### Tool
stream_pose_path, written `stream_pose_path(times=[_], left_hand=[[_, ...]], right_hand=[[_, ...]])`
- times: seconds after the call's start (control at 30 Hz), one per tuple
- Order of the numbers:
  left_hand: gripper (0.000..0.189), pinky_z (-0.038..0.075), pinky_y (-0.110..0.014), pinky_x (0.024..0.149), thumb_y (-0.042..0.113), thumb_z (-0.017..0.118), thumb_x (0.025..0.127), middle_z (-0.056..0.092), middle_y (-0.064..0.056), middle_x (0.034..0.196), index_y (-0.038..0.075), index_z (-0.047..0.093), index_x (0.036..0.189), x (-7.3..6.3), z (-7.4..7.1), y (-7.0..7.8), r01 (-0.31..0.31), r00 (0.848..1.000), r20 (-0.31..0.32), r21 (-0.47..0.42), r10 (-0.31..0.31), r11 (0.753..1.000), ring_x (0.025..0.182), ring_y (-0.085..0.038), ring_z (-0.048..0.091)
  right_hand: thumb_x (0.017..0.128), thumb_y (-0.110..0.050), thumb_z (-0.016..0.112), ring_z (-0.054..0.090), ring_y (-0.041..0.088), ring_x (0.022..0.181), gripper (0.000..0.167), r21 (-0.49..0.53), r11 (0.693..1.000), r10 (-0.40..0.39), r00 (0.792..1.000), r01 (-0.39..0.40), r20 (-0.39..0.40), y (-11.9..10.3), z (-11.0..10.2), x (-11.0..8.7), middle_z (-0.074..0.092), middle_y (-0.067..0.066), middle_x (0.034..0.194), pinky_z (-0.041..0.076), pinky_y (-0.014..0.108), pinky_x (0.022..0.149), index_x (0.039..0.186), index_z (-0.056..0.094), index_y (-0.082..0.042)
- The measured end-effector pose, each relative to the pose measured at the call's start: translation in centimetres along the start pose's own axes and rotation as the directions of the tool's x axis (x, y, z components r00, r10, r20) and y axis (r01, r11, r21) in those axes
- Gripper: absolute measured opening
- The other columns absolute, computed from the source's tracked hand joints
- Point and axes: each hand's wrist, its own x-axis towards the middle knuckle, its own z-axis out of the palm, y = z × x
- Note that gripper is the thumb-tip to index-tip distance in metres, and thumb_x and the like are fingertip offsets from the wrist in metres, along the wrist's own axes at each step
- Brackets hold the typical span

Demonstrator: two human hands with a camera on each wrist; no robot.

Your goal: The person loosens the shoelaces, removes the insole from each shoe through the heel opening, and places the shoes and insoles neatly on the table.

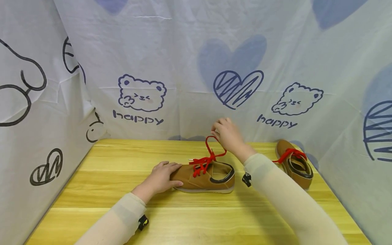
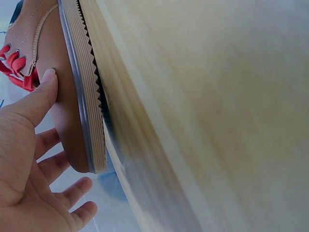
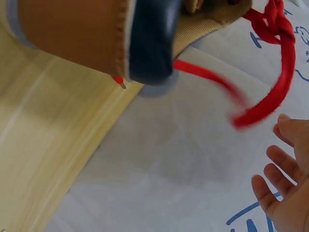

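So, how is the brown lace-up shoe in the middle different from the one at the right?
The middle shoe points left; the right-hand shoe points away, toward the printed cloth. The left hand holds the middle shoe by its toe; no hand holds the right-hand shoe. Both are brown, with red laces.

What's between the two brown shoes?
In the head view, wooden table lies between the held shoe and the other shoe, with the pale right sleeve and a black device above it.
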Motion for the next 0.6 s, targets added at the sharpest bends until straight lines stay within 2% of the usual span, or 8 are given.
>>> stream_pose_path(times=[0.1, 0.23, 0.43, 0.6], left_hand=[[0.073, 0.028, -0.063, 0.112, 0.045, 0.077, 0.085, 0.054, -0.012, 0.146, 0.011, 0.054, 0.146, 0.0, 0.1, -0.1, 0.002, 1.000, -0.001, 0.002, -0.002, 1.000, 0.137, -0.046, 0.039], [0.073, 0.028, -0.063, 0.112, 0.046, 0.077, 0.086, 0.053, -0.012, 0.146, 0.011, 0.054, 0.146, 0.0, 0.1, -0.1, 0.004, 1.000, -0.001, 0.003, -0.004, 1.000, 0.138, -0.046, 0.038], [0.074, 0.027, -0.063, 0.112, 0.046, 0.076, 0.086, 0.052, -0.012, 0.147, 0.012, 0.052, 0.147, 0.0, 0.0, 0.0, 0.009, 1.000, 0.010, 0.002, -0.009, 1.000, 0.139, -0.045, 0.037], [0.073, 0.028, -0.063, 0.112, 0.047, 0.076, 0.086, 0.053, -0.012, 0.147, 0.012, 0.053, 0.146, 0.0, 0.0, 0.1, 0.007, 1.000, 0.008, 0.004, -0.007, 1.000, 0.138, -0.045, 0.038]], right_hand=[[0.097, -0.024, 0.068, 0.054, 0.028, 0.099, 0.014, -0.007, 1.000, -0.005, 0.999, 0.005, 0.032, -0.3, 0.1, -0.5, 0.064, 0.008, 0.105, 0.048, 0.040, 0.087, 0.097, 0.073, -0.011], [0.098, -0.026, 0.067, 0.055, 0.028, 0.102, 0.015, 0.007, 0.999, -0.050, 0.995, 0.050, 0.081, -0.8, -0.1, -1.3, 0.065, 0.007, 0.110, 0.048, 0.041, 0.089, 0.095, 0.073, -0.013], [0.096, -0.026, 0.069, 0.056, 0.025, 0.098, 0.012, 0.042, 0.988, -0.156, 0.977, 0.151, 0.147, -1.6, -0.3, -3.0, 0.065, 0.004, 0.108, 0.050, 0.038, 0.086, 0.096, 0.073, -0.015], [0.095, -0.023, 0.072, 0.056, 0.025, 0.100, 0.008, 0.074, 0.978, -0.207, 0.964, 0.197, 0.168, -1.9, -0.6, -4.2, 0.065, 0.005, 0.110, 0.050, 0.038, 0.087, 0.095, 0.073, -0.015]])
